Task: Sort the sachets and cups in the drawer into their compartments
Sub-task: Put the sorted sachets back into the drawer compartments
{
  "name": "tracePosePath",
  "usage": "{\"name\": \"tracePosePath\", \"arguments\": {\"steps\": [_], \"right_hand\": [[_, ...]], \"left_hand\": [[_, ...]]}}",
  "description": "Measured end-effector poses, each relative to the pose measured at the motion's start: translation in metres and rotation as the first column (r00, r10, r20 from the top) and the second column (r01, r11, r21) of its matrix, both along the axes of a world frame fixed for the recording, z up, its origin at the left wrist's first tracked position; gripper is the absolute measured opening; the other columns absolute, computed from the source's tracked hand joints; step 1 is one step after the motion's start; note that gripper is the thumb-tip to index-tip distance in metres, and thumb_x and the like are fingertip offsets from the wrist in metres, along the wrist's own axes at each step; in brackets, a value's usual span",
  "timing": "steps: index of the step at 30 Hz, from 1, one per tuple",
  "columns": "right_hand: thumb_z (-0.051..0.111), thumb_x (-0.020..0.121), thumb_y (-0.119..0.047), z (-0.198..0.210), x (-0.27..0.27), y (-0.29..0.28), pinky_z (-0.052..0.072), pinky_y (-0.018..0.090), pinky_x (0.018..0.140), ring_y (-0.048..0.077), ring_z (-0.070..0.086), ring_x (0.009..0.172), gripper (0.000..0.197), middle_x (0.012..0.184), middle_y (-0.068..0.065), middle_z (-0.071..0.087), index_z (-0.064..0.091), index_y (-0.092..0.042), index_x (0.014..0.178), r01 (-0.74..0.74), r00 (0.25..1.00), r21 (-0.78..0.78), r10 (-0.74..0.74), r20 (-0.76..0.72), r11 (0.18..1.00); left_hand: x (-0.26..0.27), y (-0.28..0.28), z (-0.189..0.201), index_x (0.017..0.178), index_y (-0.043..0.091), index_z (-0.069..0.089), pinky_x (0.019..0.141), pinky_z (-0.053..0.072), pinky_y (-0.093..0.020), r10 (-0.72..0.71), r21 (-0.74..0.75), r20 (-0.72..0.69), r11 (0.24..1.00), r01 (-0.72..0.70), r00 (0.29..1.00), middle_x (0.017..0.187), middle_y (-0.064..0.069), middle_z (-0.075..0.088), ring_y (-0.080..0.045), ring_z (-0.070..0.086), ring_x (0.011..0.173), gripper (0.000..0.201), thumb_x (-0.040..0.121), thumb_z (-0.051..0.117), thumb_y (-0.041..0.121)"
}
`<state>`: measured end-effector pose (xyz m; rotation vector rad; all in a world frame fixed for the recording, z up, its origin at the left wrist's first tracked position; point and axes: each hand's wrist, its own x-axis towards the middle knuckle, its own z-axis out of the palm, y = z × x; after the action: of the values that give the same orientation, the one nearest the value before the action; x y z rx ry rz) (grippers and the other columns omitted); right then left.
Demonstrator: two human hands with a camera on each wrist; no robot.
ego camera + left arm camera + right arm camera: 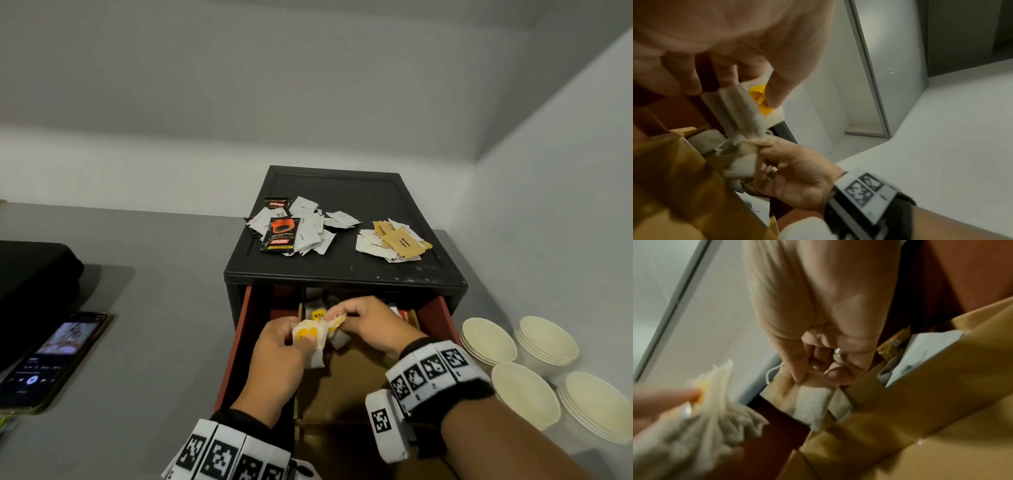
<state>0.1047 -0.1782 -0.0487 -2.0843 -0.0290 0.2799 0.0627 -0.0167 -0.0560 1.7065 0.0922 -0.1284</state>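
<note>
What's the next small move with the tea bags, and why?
Probably add the tea bag pinched in the right hand to the bundle of tea bags gripped by the left hand: both are over the open drawer, strings tangled between them.

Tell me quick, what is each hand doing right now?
Left hand: closed, gripping a bunch of tea bags with yellow tags.
Right hand: closed, pinching one tea bag between thumb and fingers above the open drawer.

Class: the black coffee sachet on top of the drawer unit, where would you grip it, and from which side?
Pinch the coffee sachet's near short edge, coming from the front. It lies flat atop the white sachets, uppermost, with that edge overhanging them toward the drawer.
</note>
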Motion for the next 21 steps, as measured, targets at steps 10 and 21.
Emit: {"name": "tracePosePath", "arguments": {"steps": [10, 21], "right_hand": [[0.044, 0.086, 0.016, 0.040, -0.054, -0.021, 0.043, 0.017, 0.062, 0.003, 0.060, 0.076, 0.044, 0.098, -0.002, 0.067, 0.062, -0.014, 0.113, -0.091, 0.992, 0.393, 0.119, -0.048, 0.915], [0.040, 0.087, 0.018, 0.045, -0.067, -0.031, 0.047, 0.024, 0.080, 0.012, 0.061, 0.094, 0.051, 0.106, 0.004, 0.065, 0.059, -0.022, 0.113, -0.152, 0.981, 0.440, 0.191, -0.046, 0.885]], "left_hand": [[-0.009, -0.008, -0.003, 0.080, 0.041, 0.072, 0.113, 0.025, -0.040, -0.308, 0.242, 0.397, 0.944, 0.225, 0.865, 0.127, 0.040, 0.046, -0.005, 0.033, 0.133, 0.029, 0.081, 0.071, 0.012], [-0.016, -0.011, 0.003, 0.091, 0.033, 0.074, 0.096, 0.047, -0.050, -0.259, -0.005, 0.368, 0.960, 0.280, 0.893, 0.100, 0.009, 0.071, -0.015, 0.061, 0.105, 0.017, 0.074, 0.073, 0.034]]}}
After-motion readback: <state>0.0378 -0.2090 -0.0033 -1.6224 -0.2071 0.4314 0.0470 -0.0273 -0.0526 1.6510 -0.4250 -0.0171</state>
